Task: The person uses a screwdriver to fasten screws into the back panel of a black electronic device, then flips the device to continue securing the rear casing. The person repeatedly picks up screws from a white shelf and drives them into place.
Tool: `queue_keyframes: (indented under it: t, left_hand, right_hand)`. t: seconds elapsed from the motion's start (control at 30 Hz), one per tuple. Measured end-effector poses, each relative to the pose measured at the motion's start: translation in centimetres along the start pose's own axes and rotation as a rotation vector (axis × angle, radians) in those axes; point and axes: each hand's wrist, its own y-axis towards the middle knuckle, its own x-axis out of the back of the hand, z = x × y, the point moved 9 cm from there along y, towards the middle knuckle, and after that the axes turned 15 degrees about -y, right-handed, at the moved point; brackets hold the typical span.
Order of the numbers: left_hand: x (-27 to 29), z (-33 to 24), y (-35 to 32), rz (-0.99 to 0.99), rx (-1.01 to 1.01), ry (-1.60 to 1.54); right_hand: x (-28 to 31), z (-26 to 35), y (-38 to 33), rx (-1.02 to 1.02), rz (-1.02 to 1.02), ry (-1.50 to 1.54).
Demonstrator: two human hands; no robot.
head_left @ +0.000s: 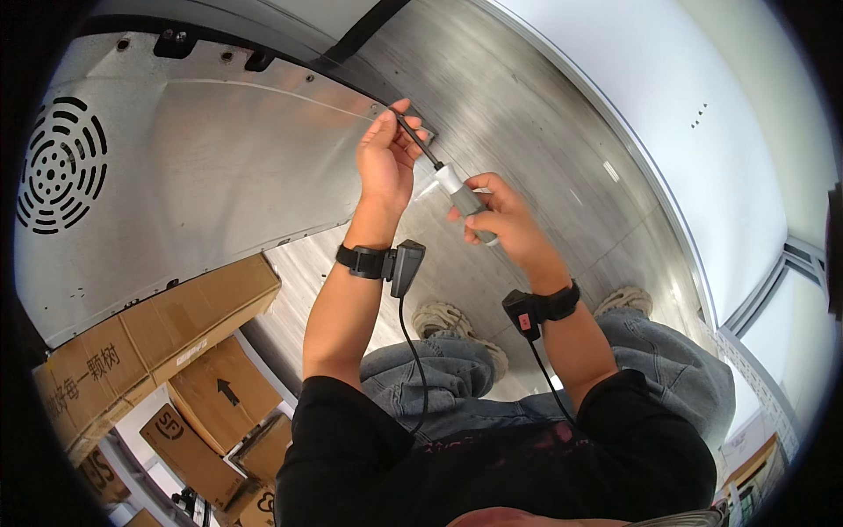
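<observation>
My right hand [505, 220] is closed around the grey and white handle of a screwdriver [463, 195]. Its dark shaft slants up and to the left, to the edge of a large bare metal panel [237, 158]. At that edge my left hand [386, 162] has its thumb and curled fingers around the front end of the shaft. The tip is hidden by these fingers, and whether a screw is there cannot be made out. Small holes and dark brackets run along the panel's far edge, and a round pattern of vent slots [61, 165] shows on its left.
Cardboard boxes [224, 391] are stacked at the lower left, below the panel. Grey wood-look floor [500, 88] lies under my hands, with my shoes [452, 325] on it. A white wall panel [667, 114] curves along the right. Cabled black devices [406, 266] are strapped to both wrists.
</observation>
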Motion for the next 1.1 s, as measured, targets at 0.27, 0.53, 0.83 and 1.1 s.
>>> queue_keyframes:
  t: [0.27,0.53,0.83,1.1]
  left_hand:
    - [0.4,-1.7,-0.2,-0.034,-0.017,-0.019]
    - [0.0,-1.9,-0.1,0.012,-0.044,0.034]
    - [0.1,-2.0,0.0,-0.014,-0.073,-0.005]
    - [0.1,-1.9,0.1,-0.008,-0.068,-0.036]
  right_hand:
    - [-1.9,1.8,-0.3,0.050,0.016,0.047]
    - [-2.1,1.0,0.0,0.082,0.033,0.133]
    - [-2.2,1.1,0.0,0.055,0.026,0.183]
    - [-2.8,1.5,0.0,0.007,0.082,0.325]
